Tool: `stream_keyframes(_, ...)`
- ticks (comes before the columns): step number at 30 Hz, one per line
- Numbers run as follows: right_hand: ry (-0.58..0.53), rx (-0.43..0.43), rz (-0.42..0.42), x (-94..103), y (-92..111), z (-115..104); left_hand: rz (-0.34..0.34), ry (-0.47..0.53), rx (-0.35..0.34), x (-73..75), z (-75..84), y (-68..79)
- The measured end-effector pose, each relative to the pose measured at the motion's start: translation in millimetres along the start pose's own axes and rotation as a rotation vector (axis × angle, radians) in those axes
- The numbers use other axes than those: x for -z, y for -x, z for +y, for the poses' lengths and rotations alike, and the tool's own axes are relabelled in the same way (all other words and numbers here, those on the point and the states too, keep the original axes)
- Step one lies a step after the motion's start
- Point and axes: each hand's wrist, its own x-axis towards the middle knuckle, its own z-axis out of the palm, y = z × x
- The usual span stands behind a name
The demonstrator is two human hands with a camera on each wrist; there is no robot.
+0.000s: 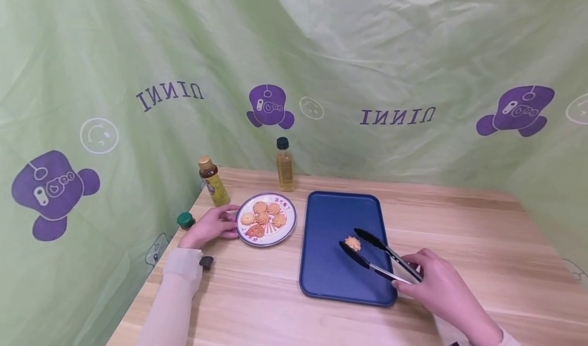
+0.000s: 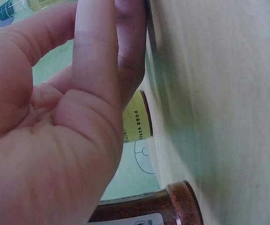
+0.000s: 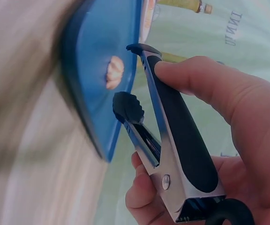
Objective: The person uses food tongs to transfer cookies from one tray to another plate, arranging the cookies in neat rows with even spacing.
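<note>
My right hand [image 1: 436, 279] grips a pair of black-tipped metal tongs [image 3: 182, 136], thumb along one handle. The tongs' arms are spread, with their tips on either side of a swirled cookie [image 1: 352, 243]. That cookie lies on a blue tray [image 1: 340, 274] and also shows in the right wrist view. At the left, my left hand [image 1: 212, 226] holds the rim of a round plate [image 1: 287, 233] with thumb and fingers. Several cookies [image 1: 262, 218] are on the plate. In the left wrist view the left hand's fingertips [image 2: 130, 9] are partly cut off.
A bottle with a gold cap [image 1: 215, 182] stands behind my left hand, and a green-capped jar [image 1: 186, 220] is beside that wrist. Behind the plate is an oil bottle [image 1: 285, 170] with a dark cap. A green printed curtain [image 1: 367, 55] hangs behind the wooden table [image 1: 257, 290].
</note>
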Motion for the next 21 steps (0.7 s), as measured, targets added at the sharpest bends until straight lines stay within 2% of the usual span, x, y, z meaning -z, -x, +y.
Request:
stream_keyframes(10,0.025,-0.003,0.035,-11.8,13.5,6.5,0.000,0.008,0.002,-0.5,1.5,1.8)
stream_keyframes(21,0.054,-0.035,0.032,-18.9,16.2,5.8,0.000,0.028,-0.010,-1.9,-0.1,0.4)
